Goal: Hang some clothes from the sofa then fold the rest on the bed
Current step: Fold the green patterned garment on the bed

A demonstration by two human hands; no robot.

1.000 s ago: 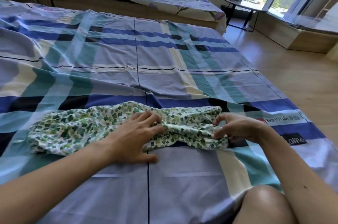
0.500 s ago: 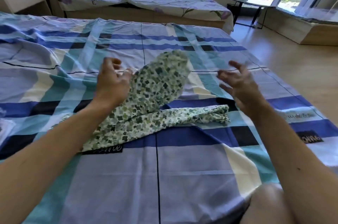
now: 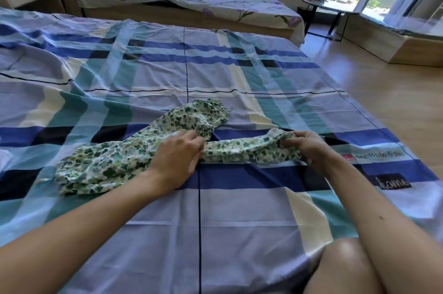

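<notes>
Change from half a second ago: left hand (image 3: 178, 154) is down from its raised position, and the flap it held now lies angled up and right across the floral garment (image 3: 115, 164). Right hand (image 3: 309, 147), then free in the air, now pinches the garment's right end. Left fingers curl into the cloth at mid-length. Judgement: fold under way, not yet squared. Garment is white with green print, crumpled, lying as a long strip on the bed (image 3: 239, 209).

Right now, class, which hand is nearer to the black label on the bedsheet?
Right. The right hand grips one end of the floral garment, just left of the black label and slightly beyond it; the left hand holds the garment's middle, farther left.
</notes>
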